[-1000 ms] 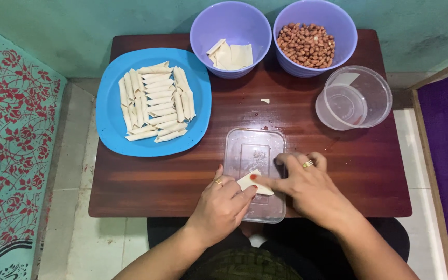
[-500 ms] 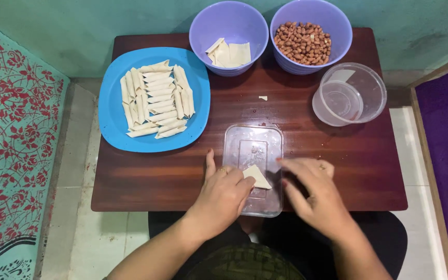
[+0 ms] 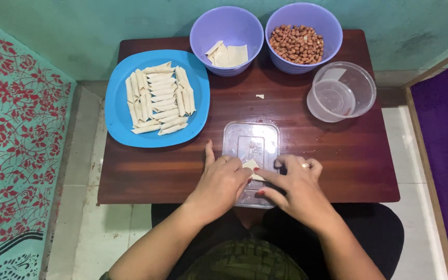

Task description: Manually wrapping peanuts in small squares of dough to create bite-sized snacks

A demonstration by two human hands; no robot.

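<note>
Head view: left hand (image 3: 223, 182) and right hand (image 3: 292, 185) pinch a small pastry wrapper (image 3: 251, 167) with closed fingertips over a clear plastic lid (image 3: 251, 141). Blue plate (image 3: 117, 111) of rolled pastries (image 3: 159, 97) lies left.

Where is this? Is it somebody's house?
Probably a home, with someone sitting on the floor making snacks at a low wooden table. You can see a tiled floor, a patterned cloth, a blue plate of rolled pastries and a bowl of peanuts.

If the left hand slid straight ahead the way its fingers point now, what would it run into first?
Probably the right hand: the left hand points right across the clear lid, over the small pastry piece both hands pinch. Depth is unclear.
</note>
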